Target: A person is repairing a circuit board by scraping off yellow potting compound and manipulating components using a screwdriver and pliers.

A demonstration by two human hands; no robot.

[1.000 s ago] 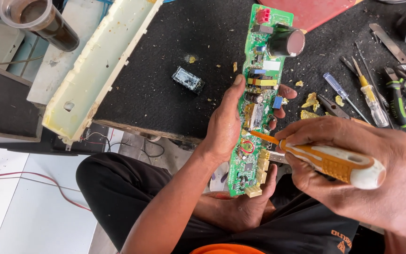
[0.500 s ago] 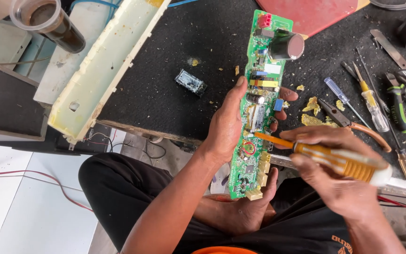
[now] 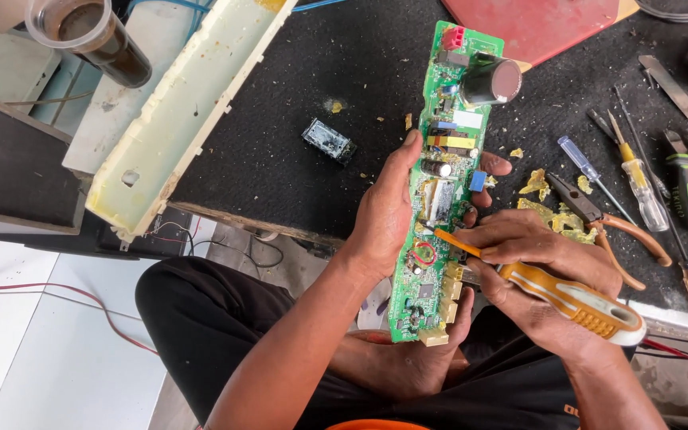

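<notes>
Head view: the long green circuit board point(image 3: 440, 191) stands mid-frame over the bench edge, left hand point(image 3: 388, 215) wrapped round its left edge. Right hand point(image 3: 539, 271) fists an orange-and-white screwdriver point(image 3: 551, 291), tip on the board. Pliers point(image 3: 607, 227) crowd the right; open black mat point(image 3: 280, 143) lies left.

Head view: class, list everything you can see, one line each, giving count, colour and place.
circuit board: one, green, held upright over the mat edge
tool: one, orange-and-white handle, tip on the board
mat: one, black, on the bench
casing: one, cream, left of the mat
relay: one, dark, on the mat
pliers: one, orange-handled, right
screwdrivers: several, right
cup: one, clear, top left
left hand: grips the board
right hand: grips the tool
</notes>
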